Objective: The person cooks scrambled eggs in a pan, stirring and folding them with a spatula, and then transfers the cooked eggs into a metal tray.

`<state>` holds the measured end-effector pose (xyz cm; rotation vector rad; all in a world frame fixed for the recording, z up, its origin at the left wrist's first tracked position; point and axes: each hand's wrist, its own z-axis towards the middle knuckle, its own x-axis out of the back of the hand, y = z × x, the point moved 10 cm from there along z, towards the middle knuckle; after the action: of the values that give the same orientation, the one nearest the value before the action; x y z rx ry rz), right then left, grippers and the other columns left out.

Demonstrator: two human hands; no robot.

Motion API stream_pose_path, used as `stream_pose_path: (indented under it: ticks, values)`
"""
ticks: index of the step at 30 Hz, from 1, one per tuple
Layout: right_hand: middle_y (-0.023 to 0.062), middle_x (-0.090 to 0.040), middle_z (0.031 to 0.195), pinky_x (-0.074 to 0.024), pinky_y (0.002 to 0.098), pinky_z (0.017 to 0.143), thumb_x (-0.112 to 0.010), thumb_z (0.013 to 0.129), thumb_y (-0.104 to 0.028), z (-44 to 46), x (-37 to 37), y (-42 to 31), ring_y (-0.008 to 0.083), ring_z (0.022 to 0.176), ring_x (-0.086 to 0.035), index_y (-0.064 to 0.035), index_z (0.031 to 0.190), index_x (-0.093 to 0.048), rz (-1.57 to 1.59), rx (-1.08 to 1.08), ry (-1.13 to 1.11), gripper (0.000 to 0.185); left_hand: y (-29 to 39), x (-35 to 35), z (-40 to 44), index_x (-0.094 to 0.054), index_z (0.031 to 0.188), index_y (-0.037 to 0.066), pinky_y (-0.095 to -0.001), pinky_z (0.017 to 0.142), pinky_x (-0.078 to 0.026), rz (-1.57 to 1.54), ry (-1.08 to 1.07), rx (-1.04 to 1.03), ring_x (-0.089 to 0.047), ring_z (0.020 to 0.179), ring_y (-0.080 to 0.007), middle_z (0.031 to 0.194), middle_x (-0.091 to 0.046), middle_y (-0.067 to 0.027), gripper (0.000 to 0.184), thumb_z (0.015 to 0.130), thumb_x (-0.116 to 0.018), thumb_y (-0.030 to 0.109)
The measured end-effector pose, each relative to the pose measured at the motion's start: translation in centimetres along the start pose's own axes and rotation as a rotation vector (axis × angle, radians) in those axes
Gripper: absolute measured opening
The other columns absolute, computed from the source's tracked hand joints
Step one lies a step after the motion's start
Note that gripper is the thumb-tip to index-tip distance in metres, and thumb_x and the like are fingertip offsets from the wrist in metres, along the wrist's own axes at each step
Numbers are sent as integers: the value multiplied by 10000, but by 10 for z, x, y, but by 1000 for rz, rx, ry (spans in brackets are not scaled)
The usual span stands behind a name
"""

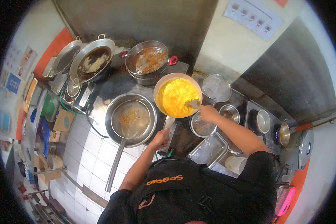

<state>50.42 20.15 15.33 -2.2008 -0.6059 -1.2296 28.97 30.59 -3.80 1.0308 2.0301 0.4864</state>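
My left hand (pixel 160 139) is closed around the handle of a frying pan (pixel 198 80) with a tan inside. Bright yellow scrambled egg (pixel 177 96) fills most of the pan, in soft folds. My right hand (pixel 210 114) grips a spatula (pixel 193 104), its blade resting in the egg at the pan's right side. Left of the pan, a long-handled strainer (pixel 124 149) with brownish bits lies over a large metal bowl (pixel 109 125). Just below my right hand is a smaller round strainer (pixel 203 127).
Behind stand a red-handled pot (pixel 147 45) of browned frying bits and a wok (pixel 76 67) of dark oil. To the right are a wire-mesh strainer (pixel 222 87), a metal tray (pixel 217 143), a small pan (pixel 263 121) and another pan (pixel 285 134) by a blue flame.
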Motion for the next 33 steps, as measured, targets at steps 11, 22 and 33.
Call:
stream_pose_path:
  ticks: [11, 22, 33]
  values:
    - [146, -623, 841, -459, 361, 491, -568, 826, -130, 53, 4, 34, 209, 607, -588, -61, 1070, -570, 550, -8, 40, 254, -33, -49, 15, -376, 922, 168, -280, 401, -318, -126, 76, 54, -364, 452, -119, 615, -431, -9, 365, 929, -391, 533]
    - [45, -480, 709, -355, 284, 403, -396, 840, -51, 22, -83, -66, 135, 479, -425, -127, 1065, -452, 2439, -847, 521, 244, -30, -62, 43, -436, 892, 93, -283, 360, -338, 362, 149, -368, -424, 434, -121, 636, -486, -26, 319, 961, -391, 401]
    - [41, -456, 619, -318, 289, 340, -430, 851, -79, 67, -132, -5, 135, 415, -426, -63, 953, -466, 2184, -813, 838, 109, -31, -76, 32, -402, 859, 84, -276, 339, -332, -131, 200, -237, -386, 385, -116, 580, -435, -26, 308, 968, -393, 372]
